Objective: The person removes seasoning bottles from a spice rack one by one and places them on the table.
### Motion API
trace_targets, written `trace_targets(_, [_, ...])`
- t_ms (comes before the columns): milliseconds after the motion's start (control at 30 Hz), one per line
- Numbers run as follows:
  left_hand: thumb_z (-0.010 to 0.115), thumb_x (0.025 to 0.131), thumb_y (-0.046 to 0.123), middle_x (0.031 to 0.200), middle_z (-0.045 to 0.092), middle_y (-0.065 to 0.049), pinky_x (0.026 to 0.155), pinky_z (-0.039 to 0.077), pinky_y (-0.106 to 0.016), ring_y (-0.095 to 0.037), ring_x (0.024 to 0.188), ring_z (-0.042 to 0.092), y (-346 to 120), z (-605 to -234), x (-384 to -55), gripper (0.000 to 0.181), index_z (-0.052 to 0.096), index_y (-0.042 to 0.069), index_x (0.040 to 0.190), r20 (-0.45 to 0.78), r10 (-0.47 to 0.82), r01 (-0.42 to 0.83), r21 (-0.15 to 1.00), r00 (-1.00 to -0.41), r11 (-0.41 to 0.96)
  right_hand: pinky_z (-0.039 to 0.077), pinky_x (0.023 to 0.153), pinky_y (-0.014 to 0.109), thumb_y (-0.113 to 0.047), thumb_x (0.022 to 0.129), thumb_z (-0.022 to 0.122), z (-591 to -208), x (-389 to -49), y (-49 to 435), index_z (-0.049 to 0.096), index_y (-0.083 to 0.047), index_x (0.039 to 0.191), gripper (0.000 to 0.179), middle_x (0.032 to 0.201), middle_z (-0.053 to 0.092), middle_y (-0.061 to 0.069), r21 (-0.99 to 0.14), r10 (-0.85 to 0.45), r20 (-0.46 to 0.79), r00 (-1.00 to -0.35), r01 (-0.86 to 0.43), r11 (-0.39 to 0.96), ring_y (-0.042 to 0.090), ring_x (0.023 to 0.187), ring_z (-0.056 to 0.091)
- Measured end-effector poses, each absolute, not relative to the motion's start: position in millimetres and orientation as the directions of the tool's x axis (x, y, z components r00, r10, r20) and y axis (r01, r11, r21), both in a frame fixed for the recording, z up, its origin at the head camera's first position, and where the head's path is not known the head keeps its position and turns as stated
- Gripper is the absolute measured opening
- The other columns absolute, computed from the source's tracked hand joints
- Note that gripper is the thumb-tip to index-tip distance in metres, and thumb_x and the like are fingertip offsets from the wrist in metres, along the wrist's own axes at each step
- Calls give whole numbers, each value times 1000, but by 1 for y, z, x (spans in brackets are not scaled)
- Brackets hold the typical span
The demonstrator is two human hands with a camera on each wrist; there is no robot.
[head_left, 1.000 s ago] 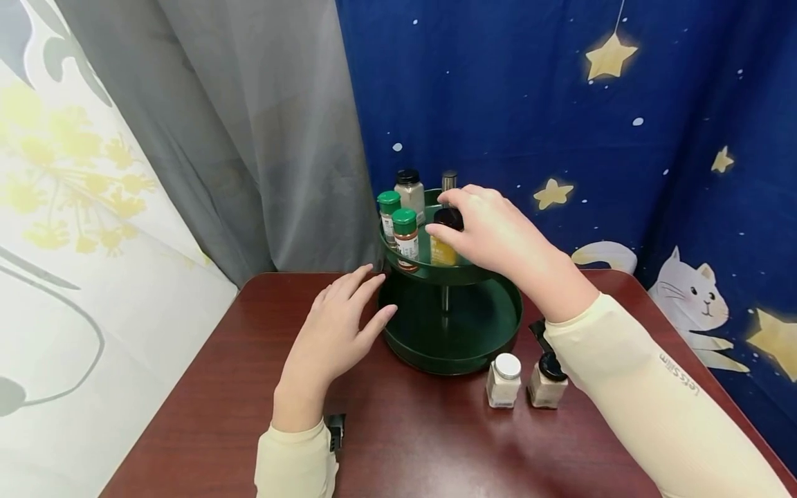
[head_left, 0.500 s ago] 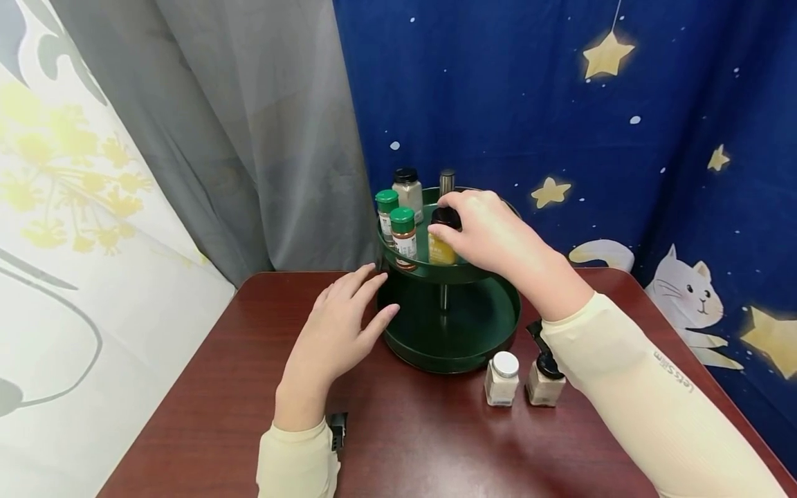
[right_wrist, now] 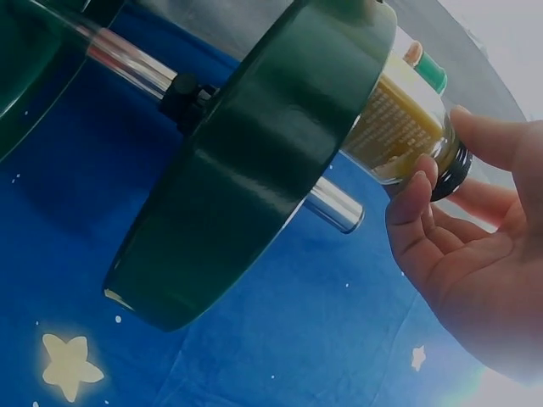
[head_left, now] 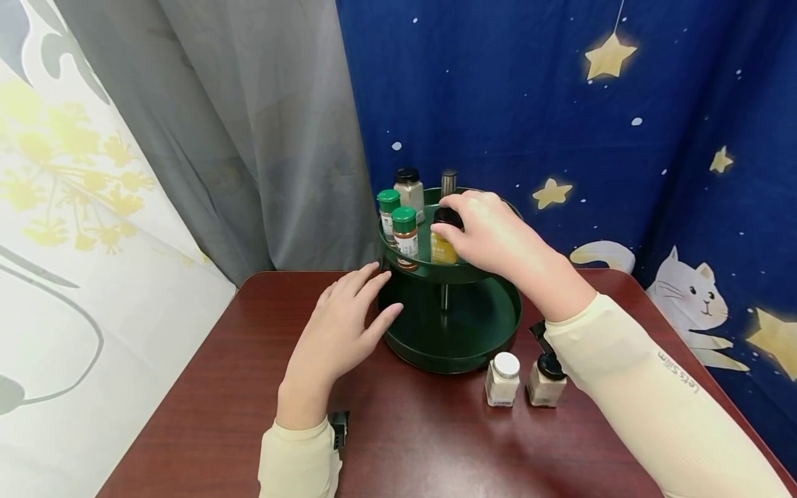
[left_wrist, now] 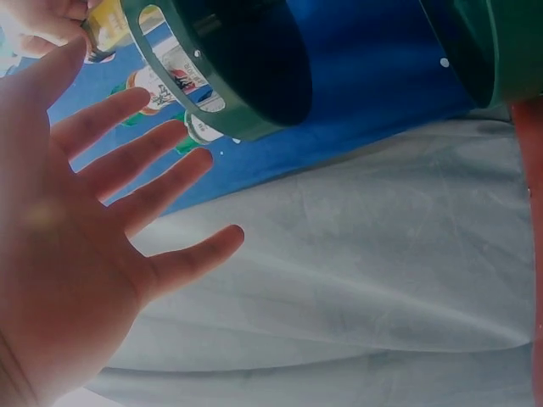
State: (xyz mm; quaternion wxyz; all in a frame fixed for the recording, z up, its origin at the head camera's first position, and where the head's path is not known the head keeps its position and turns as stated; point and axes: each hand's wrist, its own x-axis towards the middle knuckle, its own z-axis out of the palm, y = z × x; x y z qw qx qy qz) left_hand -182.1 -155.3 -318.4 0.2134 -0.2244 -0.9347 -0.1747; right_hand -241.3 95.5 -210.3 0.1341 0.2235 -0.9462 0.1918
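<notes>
My right hand (head_left: 492,228) grips a jar with a black lid and yellow label (head_left: 443,250) by its lid, thumb on one side and fingers on the other. The jar stands within the upper tier of a green two-tier round rack (head_left: 461,277); the right wrist view shows the lid (right_wrist: 454,170) between thumb and fingers. My left hand (head_left: 336,321) hovers left of the rack with fingers spread, holding nothing; its bare palm (left_wrist: 76,229) shows in the left wrist view. Two green-capped spice bottles, one with red contents (head_left: 406,238), and a black-lidded jar (head_left: 409,196) share the upper tier.
A white-lidded jar (head_left: 503,380) and a black-lidded jar (head_left: 546,382) stand on the dark red table (head_left: 411,443) in front of the rack, by the right sleeve. A metal post (head_left: 448,181) rises through the upper tier. Curtains hang behind the table.
Hardly anything moves: the left hand drifts slightly right toward the rack. The right hand keeps its grip on the yellow-labelled jar at the same spot.
</notes>
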Motion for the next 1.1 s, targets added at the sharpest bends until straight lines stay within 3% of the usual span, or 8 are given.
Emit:
trace_targets(233, [64, 105, 47, 161, 54, -8, 121, 43, -62, -34, 147, 54, -154, -322, -181, 57, 60, 16, 152, 463, 353, 495, 232, -813, 837, 56, 111, 54, -31, 106, 68, -206, -239, 100, 61, -4, 148, 51, 142, 66, 19, -301, -370, 411, -833, -507, 808, 36, 132, 65])
trace_targets(400, [63, 106, 49, 163, 53, -6, 121, 45, -59, -31, 148, 53, -155, -322, -181, 60, 55, 16, 156, 473, 351, 504, 245, -808, 828, 61, 101, 52, -28, 105, 69, -199, -229, 105, 61, -5, 148, 49, 140, 67, 18, -306, -359, 488, -796, -541, 783, 35, 124, 68])
trace_targets(600, [64, 105, 49, 164, 52, -4, 122, 46, -53, -26, 149, 52, -151, -319, -180, 65, 49, 17, 161, 530, 369, 572, 291, -764, 767, 64, 85, 45, -27, 105, 70, -194, -211, 111, 64, -7, 146, 46, 133, 70, 15, -288, -357, 571, -740, -587, 757, 28, 101, 70])
trace_targets(800, [65, 105, 48, 163, 52, -3, 122, 46, -51, -26, 149, 52, -150, -316, -177, 65, 50, 16, 160, 552, 382, 595, 277, -741, 754, 55, 72, 34, -24, 103, 73, -196, -193, 116, 68, -7, 141, 42, 118, 73, 10, -227, -373, 667, -645, -652, 723, 19, 81, 63])
trace_targets(933, [65, 105, 46, 163, 52, -3, 123, 46, -51, -26, 149, 52, -153, -318, -177, 64, 51, 15, 159, 555, 376, 591, 277, -742, 757, 50, 67, 30, -22, 100, 77, -203, -180, 123, 71, -8, 136, 39, 103, 72, 5, -199, -412, 674, -613, -688, 698, 14, 76, 58])
trace_targets(1100, [66, 105, 45, 163, 52, -5, 122, 47, -52, -28, 148, 53, -154, -321, -177, 63, 52, 14, 158, 560, 379, 599, 281, -737, 750, 49, 62, 25, -19, 96, 81, -225, -165, 131, 74, -9, 132, 38, 98, 71, -1, -238, -463, 616, -637, -711, 662, 7, 71, 54])
